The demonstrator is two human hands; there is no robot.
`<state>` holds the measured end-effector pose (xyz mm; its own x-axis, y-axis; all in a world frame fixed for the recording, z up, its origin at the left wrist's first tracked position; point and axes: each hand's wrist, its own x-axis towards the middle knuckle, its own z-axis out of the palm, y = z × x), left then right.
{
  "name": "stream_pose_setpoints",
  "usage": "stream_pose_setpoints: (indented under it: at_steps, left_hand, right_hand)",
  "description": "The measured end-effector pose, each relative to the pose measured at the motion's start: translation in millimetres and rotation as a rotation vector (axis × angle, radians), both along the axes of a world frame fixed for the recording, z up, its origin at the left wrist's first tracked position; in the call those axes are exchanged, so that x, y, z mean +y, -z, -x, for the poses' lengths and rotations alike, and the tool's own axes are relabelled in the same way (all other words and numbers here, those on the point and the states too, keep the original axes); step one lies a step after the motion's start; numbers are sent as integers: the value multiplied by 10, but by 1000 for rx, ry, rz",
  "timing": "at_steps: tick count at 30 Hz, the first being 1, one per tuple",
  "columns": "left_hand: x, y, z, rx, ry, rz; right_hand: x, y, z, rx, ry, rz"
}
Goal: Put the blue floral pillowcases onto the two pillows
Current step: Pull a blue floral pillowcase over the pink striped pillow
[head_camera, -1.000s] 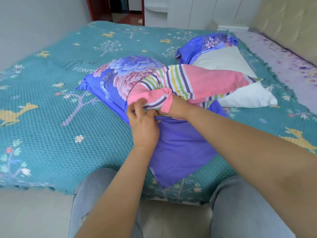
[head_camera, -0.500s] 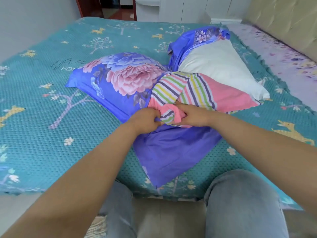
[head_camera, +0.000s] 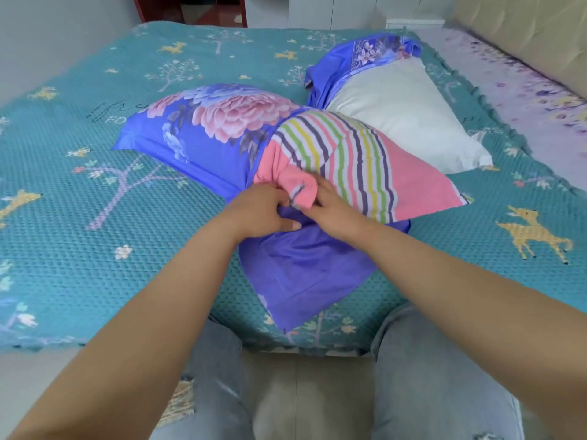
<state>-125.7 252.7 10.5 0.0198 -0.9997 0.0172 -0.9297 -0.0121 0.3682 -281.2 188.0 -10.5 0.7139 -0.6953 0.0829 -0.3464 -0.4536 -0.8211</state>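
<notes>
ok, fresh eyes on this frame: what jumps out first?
Mid-bed, the pink pillow with multicoloured stripes sticks halfway out of the blue pillowcase with big pink peonies. The left hand and right hand pinch its bunched near corner at the case's opening. Behind it to the right, a plain white pillow lies on the second blue floral pillowcase.

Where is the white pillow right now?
In the head view the white pillow lies on the teal bedspread, right of centre and beyond the striped pillow, with the second blue floral pillowcase bunched along its far-left edge.
</notes>
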Motion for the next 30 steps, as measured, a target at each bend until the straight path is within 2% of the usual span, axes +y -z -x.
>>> stream_pose_setpoints:
  at_steps: [2, 5, 7, 10, 16, 18, 22, 25, 28, 30]
  left_hand:
    - [50, -17, 73, -147, -9, 133]
    - [100, 1, 74, -256, -74, 318]
    - [110, 50, -28, -184, -108, 408]
    - [105, 153, -199, 49, -132, 446]
    - [13, 128, -294, 135, 4, 323]
    - [-29, 111, -329, 221, -4, 273]
    - [-33, 201, -394, 359, -4, 174]
    - [0, 295, -422, 275, 48, 90]
    - [1, 275, -350, 117, 90, 103]
    - [-17, 224, -264, 10, 95, 105]
  right_hand:
    - [-137, -127, -212, -116, 37, -61]
    - [-169, -274, -429, -87, 39, -140]
    - [-187, -211, -521, 58, -6, -122]
    - [-198, -87, -598, 217, -46, -161]
    - [-246, -73, -629, 309, -59, -163]
    - [-285, -102, -644, 349, -78, -225]
    - [-332, 19, -633, 284, -125, -383]
    - [-209, 165, -446, 210, -202, -456]
    - [34, 256, -241, 221, -72, -258]
    - [254, 270, -121, 148, 57, -135]
